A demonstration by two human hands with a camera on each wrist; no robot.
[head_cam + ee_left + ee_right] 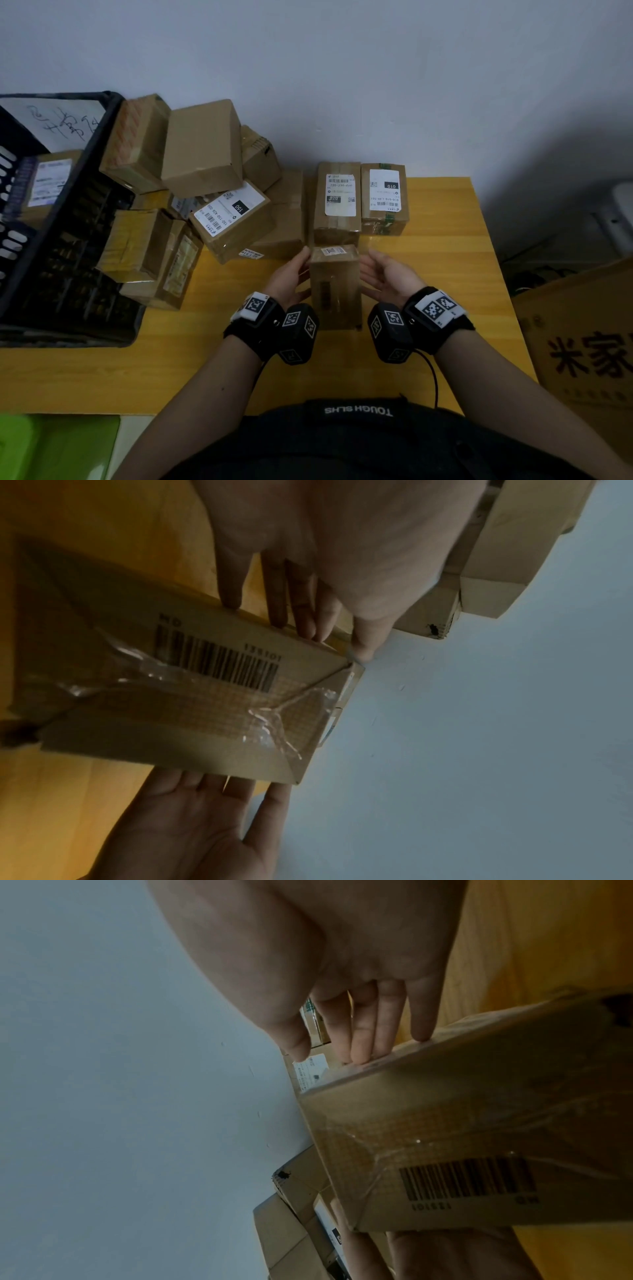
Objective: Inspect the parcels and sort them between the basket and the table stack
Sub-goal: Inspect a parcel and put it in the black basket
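A small brown taped parcel (334,284) stands on end at the middle of the yellow table (445,274), a small white label on its top and a printed barcode on its near face (219,661). My left hand (291,277) presses its left side with straight fingers (308,610). My right hand (387,274) lies flat against its right side, fingers (369,1028) straight. I cannot tell whether the parcel touches the table. A black basket (68,240) at the left holds one labelled parcel (48,181). Two labelled parcels (339,202) (385,198) sit side by side behind my hands.
A loose pile of several brown parcels (202,147) leans between the basket and the wall. A large cardboard box (582,342) with red characters stands beside the table on the right. Something green (51,445) lies below the table's near left edge.
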